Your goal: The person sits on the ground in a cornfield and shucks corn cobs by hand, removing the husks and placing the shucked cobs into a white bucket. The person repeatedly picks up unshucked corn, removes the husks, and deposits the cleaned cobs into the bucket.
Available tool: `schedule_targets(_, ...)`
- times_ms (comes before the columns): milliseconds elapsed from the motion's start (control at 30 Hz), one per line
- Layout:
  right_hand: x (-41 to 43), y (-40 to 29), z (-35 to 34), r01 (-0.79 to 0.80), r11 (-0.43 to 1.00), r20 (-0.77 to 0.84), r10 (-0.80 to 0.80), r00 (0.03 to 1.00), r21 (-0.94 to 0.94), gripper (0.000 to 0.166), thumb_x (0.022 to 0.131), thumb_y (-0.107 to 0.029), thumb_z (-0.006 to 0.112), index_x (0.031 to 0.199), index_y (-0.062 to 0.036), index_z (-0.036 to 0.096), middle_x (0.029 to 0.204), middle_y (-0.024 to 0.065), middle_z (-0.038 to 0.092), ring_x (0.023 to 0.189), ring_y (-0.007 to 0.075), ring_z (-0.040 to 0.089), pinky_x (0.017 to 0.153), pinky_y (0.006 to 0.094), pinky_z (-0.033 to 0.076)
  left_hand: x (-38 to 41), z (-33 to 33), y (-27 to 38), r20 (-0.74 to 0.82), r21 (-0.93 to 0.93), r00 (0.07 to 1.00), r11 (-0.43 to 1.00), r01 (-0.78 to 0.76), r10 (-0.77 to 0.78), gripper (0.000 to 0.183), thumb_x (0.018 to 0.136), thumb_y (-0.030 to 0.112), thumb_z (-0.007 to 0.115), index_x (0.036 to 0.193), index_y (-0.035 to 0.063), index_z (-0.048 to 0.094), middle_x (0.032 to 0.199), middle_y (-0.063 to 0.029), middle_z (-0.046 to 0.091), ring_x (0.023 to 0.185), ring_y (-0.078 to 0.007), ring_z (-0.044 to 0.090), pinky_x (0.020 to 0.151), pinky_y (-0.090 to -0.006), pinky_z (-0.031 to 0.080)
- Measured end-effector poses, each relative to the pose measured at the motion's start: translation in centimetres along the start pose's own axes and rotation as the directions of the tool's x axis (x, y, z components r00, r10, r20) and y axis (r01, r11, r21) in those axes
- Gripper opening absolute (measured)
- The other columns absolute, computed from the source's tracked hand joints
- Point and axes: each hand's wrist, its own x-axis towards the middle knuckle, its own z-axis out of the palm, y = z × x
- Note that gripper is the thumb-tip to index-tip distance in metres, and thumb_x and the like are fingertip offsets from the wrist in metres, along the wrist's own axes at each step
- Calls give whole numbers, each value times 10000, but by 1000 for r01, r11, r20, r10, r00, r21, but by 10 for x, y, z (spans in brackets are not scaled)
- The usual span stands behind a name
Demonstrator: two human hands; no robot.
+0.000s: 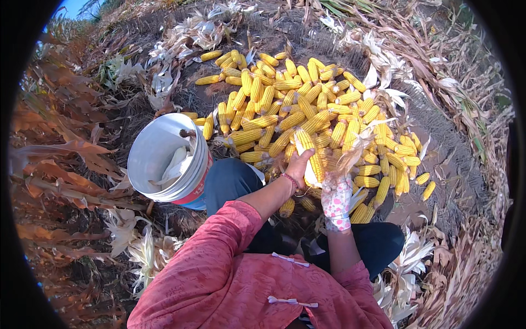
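Observation:
Over a heap of husked yellow corn cobs (287,86), my bare left hand (299,166) grips a partly husked ear of corn (311,154). Yellow kernels show along its right side, while pale husk (306,168) still covers its left side and lower end. My right hand (337,197) wears a white glove with a pink print and is close by the ear's lower end. Dry husk with brown silk (354,152) rises from its grip. The glove and silk partly hide its fingers.
A white bucket (139,164) beside my left knee (228,181) holds several unhusked ears (176,164). Loose husks (144,251) lie at the left, more husks (404,279) at the right. Dry corn stalks (70,189) stand along the left, and flattened stalks (419,45) cover the far right.

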Motion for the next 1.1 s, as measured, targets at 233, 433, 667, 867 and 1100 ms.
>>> schedule_targets(233,-1,-11,-10,-204,928,23,207,978,313,127,894,-214,540,940,-96,531,645,-41,458,468,88,394,538,271,427,2,1,13,222,144,971,988,60,-91,414,834,236,598,1190,97,440,986,-100,576,812,-234,610,681,-378,533)
schedule_targets(433,2,-8,-23,114,935,36,-108,994,-335,162,899,-206,547,990,-72,540,720,9,545,592,97,504,609,285,459,-21,28,6,275,425,947,862,-276,167,576,876,223,582,1327,52,267,1209,-95,487,1077,-192,486,922,-319,402)
schedule_targets(667,1,7,-31,536,-121,537,-387,750,-836,334,759,-161,659,1009,28,544,921,192,561,899,375,541,776,418,450,-28,16,-14,28,163,1000,987,7,-11,489,904,467,442,1240,112,420,1171,-62,511,1061,-214,510,909,-394,437)
schedule_targets(867,-6,14,-9,262,884,100,-243,965,-388,125,867,-52,545,985,-18,527,835,49,580,743,156,582,674,296,496,-6,-3,-14,71,-109,983,978,177,-170,423,915,410,440,1163,69,475,1093,-113,576,1013,-285,570,883,-457,455)
schedule_targets(1100,-12,1,-10,235,921,147,-198,969,-310,257,838,-95,600,1061,-15,498,881,66,588,745,163,589,685,279,500,16,-21,-37,-99,174,969,963,-207,226,436,823,73,623,1176,59,369,1093,-99,525,962,-231,543,835,-380,464)
